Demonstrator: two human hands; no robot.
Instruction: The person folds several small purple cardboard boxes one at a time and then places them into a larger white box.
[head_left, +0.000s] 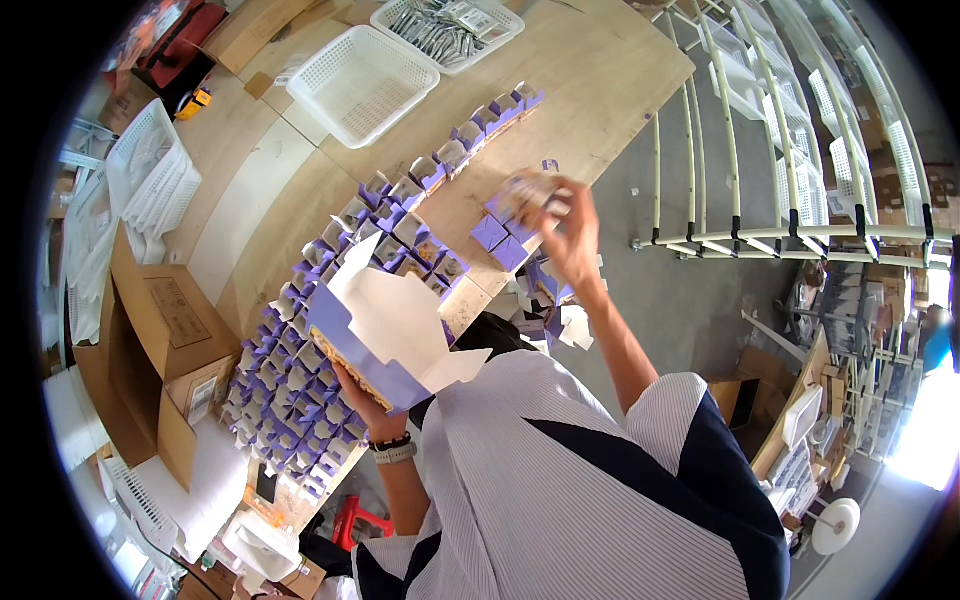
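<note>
In my left hand (pixel 365 405) is a large purple carton (pixel 375 350), gripped from beneath at its lower side. Its white top flaps are spread and it tilts toward me. My right hand (pixel 568 228) is out over the right part of the table, fingers closed around a small box (pixel 528 196) that is smeared by motion. Just below that hand stand a few closed small purple boxes (pixel 490 233). Rows of small purple boxes with raised flaps (pixel 300 360) cover the table to the left of the carton and run in a line toward the far side.
White plastic baskets (pixel 362 85) stand at the far side, one with silvery packets (pixel 440 30). An opened brown cardboard box (pixel 165 350) is at the left. Unfolded purple-and-white cartons (pixel 560 300) lie beyond the table's right edge, near a pale pipe rack (pixel 740 235).
</note>
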